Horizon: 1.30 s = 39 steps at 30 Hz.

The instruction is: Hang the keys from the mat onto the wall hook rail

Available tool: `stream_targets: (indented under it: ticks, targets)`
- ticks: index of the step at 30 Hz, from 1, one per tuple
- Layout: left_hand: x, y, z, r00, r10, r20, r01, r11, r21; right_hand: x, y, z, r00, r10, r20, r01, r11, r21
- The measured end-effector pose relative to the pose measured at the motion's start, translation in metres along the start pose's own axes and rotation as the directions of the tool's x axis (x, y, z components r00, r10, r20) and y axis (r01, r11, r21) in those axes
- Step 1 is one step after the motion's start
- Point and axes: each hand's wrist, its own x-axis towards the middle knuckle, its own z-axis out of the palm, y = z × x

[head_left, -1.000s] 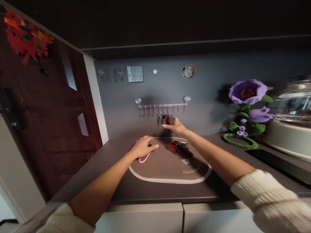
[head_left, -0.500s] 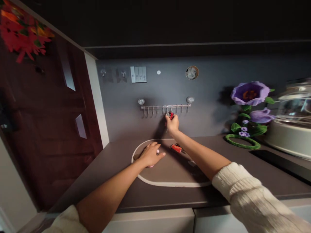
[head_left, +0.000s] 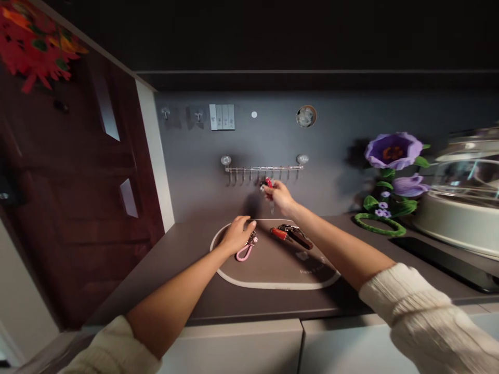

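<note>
My right hand (head_left: pixel 282 196) pinches a red keychain (head_left: pixel 268 182) just below the clear hook rail (head_left: pixel 265 169) on the wall. A key (head_left: pixel 272 209) dangles beneath those fingers; whether the keychain touches a hook I cannot tell. Over the brown mat (head_left: pixel 249 276), my left hand (head_left: pixel 237 236) is open, fingers stretched and thumb apart. Beside and partly under it lies a keychain with a pink loop strap (head_left: pixel 244 253). Further right on the mat rests another bunch, with a red-orange tag (head_left: pixel 279 234) and a dark brown holder (head_left: pixel 301 240).
Purple crocheted flowers (head_left: pixel 393 150) stand on the right, near a white appliance with a clear lid (head_left: pixel 463 213). A black flat slab (head_left: pixel 440 262) lies before them. Two small hooks (head_left: pixel 198 116) are on the wall. A dark cabinet (head_left: pixel 292 41) overhangs the counter; a dark red door (head_left: pixel 89 208) is at left.
My right hand has shifted slightly right with the red keychain. My left hand has drawn up and left, uncovering the pink loop strap. More of the brown holder shows beside my right forearm.
</note>
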Motion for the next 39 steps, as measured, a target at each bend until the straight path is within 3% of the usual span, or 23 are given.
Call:
stream_targets:
  ticks: [2, 5, 9, 11, 13, 15, 17, 19, 21, 23, 27, 32, 39]
  targets:
    - [0.002, -0.002, -0.005, 0.999, -0.018, -0.047, 0.017, 0.999, -0.033, -0.022, 0.013, -0.013, 0.994, 0.066, 0.084, -0.061, 0.996, -0.064]
    - [0.002, -0.003, -0.012, 0.998, -0.010, -0.069, 0.003, 0.996, -0.093, -0.047, 0.020, -0.036, 0.954, 0.197, 0.225, -0.105, 0.926, -0.364]
    - [-0.003, 0.005, -0.023, 0.998, -0.034, -0.058, 0.018, 0.968, -0.252, -0.059, 0.003, -0.060, 0.894, 0.236, 0.382, 0.034, 0.813, -0.581]
    - [-0.008, 0.014, -0.030, 0.999, -0.039, 0.013, 0.041, 0.946, -0.322, -0.059, -0.009, -0.064, 0.901, 0.157, 0.403, 0.144, 0.770, -0.622]
    - [-0.015, 0.025, -0.037, 0.983, -0.034, 0.179, 0.104, 0.913, -0.395, -0.062, -0.022, -0.064, 0.888, 0.179, 0.423, 0.161, 0.741, -0.652]
    - [-0.022, 0.037, -0.044, 0.961, -0.015, 0.275, 0.152, 0.861, -0.485, -0.070, -0.035, -0.061, 0.783, 0.310, 0.539, 0.107, 0.787, -0.608]
    - [-0.027, 0.046, -0.050, 0.920, 0.032, 0.390, 0.223, 0.776, -0.590, -0.081, -0.045, -0.057, 0.632, 0.417, 0.653, -0.030, 0.856, -0.517]
    - [-0.032, 0.050, -0.052, 0.859, 0.063, 0.508, 0.343, 0.664, -0.664, -0.093, -0.049, -0.054, 0.576, 0.434, 0.693, -0.178, 0.894, -0.412]
    - [-0.036, 0.048, -0.050, 0.826, 0.060, 0.560, 0.441, 0.550, -0.710, -0.102, -0.044, -0.053, 0.604, 0.405, 0.686, -0.294, 0.914, -0.281]
    - [-0.042, 0.041, -0.046, 0.836, 0.031, 0.548, 0.481, 0.442, -0.757, -0.108, -0.031, -0.054, 0.642, 0.365, 0.674, -0.368, 0.918, -0.146]
    - [-0.053, 0.026, -0.037, 0.834, -0.039, 0.550, 0.531, 0.325, -0.783, -0.117, 0.003, -0.064, 0.643, 0.329, 0.692, -0.448, 0.894, -0.010]
    - [-0.058, 0.022, -0.035, 0.846, -0.086, 0.526, 0.525, 0.295, -0.798, -0.125, 0.019, -0.072, 0.706, 0.314, 0.635, -0.452, 0.890, 0.062]
    - [-0.057, 0.023, -0.033, 0.847, -0.079, 0.526, 0.526, 0.269, -0.807, -0.125, 0.017, -0.071, 0.712, 0.313, 0.629, -0.446, 0.893, 0.060]
